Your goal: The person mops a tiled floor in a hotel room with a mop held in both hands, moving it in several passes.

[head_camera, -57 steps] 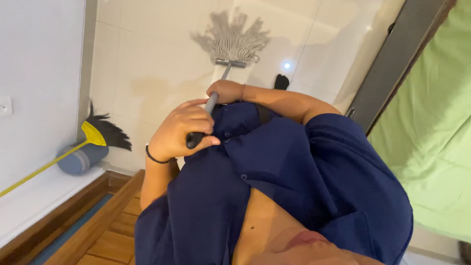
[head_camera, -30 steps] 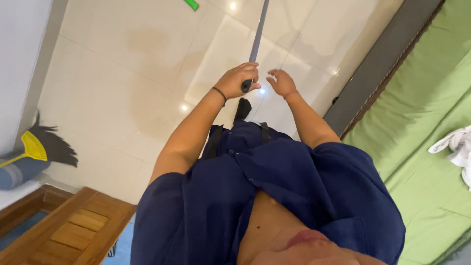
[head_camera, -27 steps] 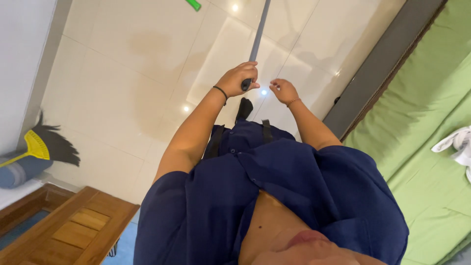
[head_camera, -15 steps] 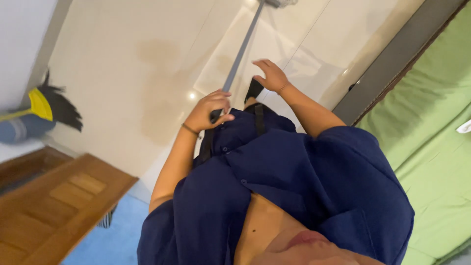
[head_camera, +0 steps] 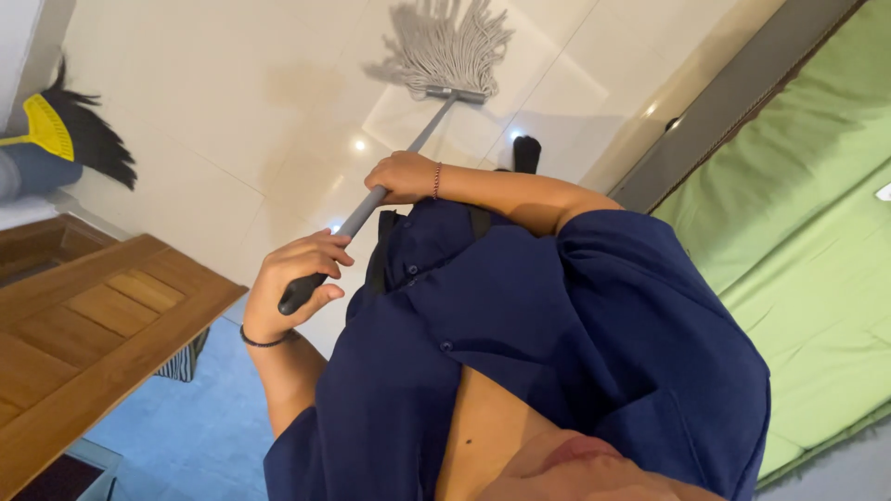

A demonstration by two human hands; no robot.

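I hold a mop with both hands. Its grey string head [head_camera: 444, 44] lies spread on the pale tiled floor [head_camera: 232, 111] ahead of me. The grey handle [head_camera: 422, 130] slants back toward my chest. My left hand [head_camera: 295, 283], with a dark band on the wrist, is closed around the black grip at the handle's end. My right hand [head_camera: 401, 177], wearing a thin bracelet, is closed around the shaft farther down. My dark blue shirt [head_camera: 520, 334] fills the lower middle of the view.
A broom with a yellow collar and black bristles [head_camera: 70, 139] leans at the far left. A wooden panel [head_camera: 93, 325] juts in at the lower left above a blue mat [head_camera: 200, 417]. A green mattress [head_camera: 798, 213] on a dark frame runs along the right.
The mop has been drawn back, so its head is in view again. My right hand, off the handle half a second ago, now grips the shaft. My left hand has moved lower and left.
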